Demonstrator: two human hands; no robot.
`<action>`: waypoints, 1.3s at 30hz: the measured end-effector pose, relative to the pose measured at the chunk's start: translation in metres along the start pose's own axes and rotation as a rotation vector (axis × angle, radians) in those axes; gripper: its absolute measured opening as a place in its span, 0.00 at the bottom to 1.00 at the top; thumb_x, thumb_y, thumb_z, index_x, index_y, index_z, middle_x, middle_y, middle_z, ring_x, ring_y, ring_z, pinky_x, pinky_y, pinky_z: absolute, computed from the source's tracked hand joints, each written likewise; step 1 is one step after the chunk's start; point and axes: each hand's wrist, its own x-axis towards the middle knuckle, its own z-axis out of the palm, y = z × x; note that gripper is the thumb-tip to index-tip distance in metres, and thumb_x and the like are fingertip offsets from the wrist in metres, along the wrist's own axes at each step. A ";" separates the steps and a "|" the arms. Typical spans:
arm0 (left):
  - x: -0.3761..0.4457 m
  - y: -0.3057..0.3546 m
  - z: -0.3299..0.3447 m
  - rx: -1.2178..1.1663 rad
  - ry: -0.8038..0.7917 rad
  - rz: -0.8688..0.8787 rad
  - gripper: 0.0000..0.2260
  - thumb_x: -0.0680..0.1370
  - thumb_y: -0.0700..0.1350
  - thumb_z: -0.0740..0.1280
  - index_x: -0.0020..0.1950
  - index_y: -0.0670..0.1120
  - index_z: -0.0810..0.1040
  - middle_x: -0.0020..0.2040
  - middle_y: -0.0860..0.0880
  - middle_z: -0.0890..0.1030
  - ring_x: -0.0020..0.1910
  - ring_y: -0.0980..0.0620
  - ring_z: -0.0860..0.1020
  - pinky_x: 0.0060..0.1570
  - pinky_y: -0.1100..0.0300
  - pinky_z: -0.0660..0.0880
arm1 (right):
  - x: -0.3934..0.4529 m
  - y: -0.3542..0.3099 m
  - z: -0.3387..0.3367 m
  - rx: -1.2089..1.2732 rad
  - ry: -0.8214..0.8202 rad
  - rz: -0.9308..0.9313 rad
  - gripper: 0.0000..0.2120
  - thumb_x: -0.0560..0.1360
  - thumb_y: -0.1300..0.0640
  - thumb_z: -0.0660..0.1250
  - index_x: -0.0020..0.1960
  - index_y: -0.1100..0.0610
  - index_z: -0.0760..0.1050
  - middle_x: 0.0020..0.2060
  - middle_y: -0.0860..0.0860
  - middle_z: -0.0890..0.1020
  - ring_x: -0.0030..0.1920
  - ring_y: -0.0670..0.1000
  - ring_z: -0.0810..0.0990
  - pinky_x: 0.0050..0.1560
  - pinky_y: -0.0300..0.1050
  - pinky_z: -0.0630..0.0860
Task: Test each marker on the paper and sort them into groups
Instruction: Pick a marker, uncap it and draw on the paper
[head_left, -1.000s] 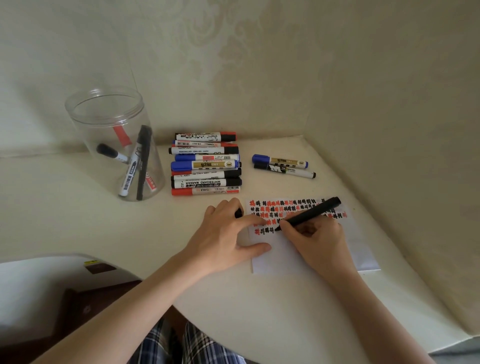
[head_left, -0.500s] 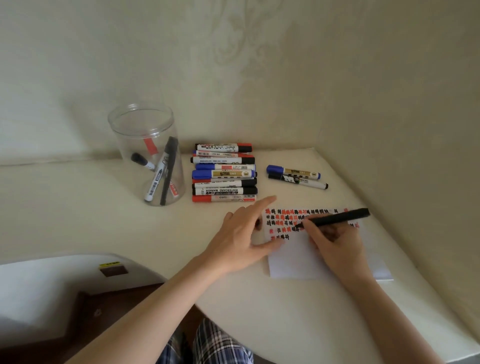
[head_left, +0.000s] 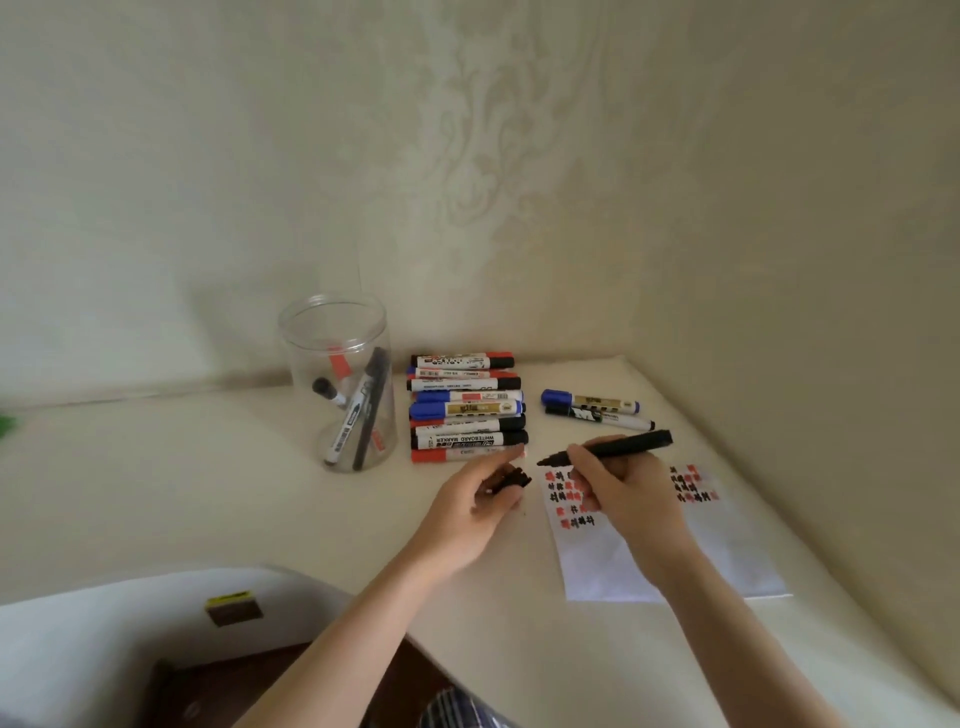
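My right hand (head_left: 621, 493) grips an uncapped black marker (head_left: 628, 447) above the white paper (head_left: 613, 566), tip pointing left. My left hand (head_left: 467, 514) holds the black cap (head_left: 511, 478) in its fingers, just left of the paper. Rows of red and black test marks (head_left: 566, 499) fill the paper's top part. A stack of several red, blue and black markers (head_left: 467, 410) lies behind my left hand. Two more markers (head_left: 595, 408), one blue-capped and one black, lie apart at the right. A clear jar (head_left: 337, 384) holds several markers.
The cream table (head_left: 208, 493) sits in a wall corner, with the walls close behind and to the right. Its curved front edge runs by my left forearm. A white chair or cabinet surface (head_left: 130, 623) lies below at the left.
My right hand has lifted the marker off the paper and swung it leftward. My left hand has left the paper and now holds the cap up near the marker's tip.
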 end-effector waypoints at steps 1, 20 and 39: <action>-0.001 0.001 0.001 -0.056 0.025 -0.011 0.17 0.79 0.41 0.68 0.66 0.54 0.75 0.55 0.56 0.81 0.54 0.63 0.79 0.59 0.65 0.75 | 0.000 0.001 0.003 0.025 0.005 0.023 0.08 0.76 0.54 0.70 0.42 0.57 0.81 0.31 0.54 0.82 0.31 0.49 0.79 0.41 0.48 0.79; 0.003 -0.008 -0.001 -0.278 0.068 -0.005 0.08 0.76 0.35 0.70 0.53 0.45 0.82 0.46 0.46 0.84 0.47 0.46 0.83 0.56 0.51 0.79 | -0.009 0.007 0.019 0.078 -0.025 0.061 0.06 0.74 0.56 0.73 0.41 0.59 0.84 0.33 0.55 0.85 0.32 0.47 0.81 0.38 0.40 0.79; -0.007 0.004 -0.005 -0.273 0.122 0.037 0.09 0.75 0.33 0.71 0.51 0.45 0.83 0.44 0.46 0.85 0.45 0.49 0.83 0.49 0.58 0.80 | -0.010 -0.004 0.020 0.296 -0.174 0.218 0.10 0.73 0.57 0.74 0.48 0.63 0.82 0.38 0.57 0.84 0.36 0.49 0.80 0.38 0.39 0.79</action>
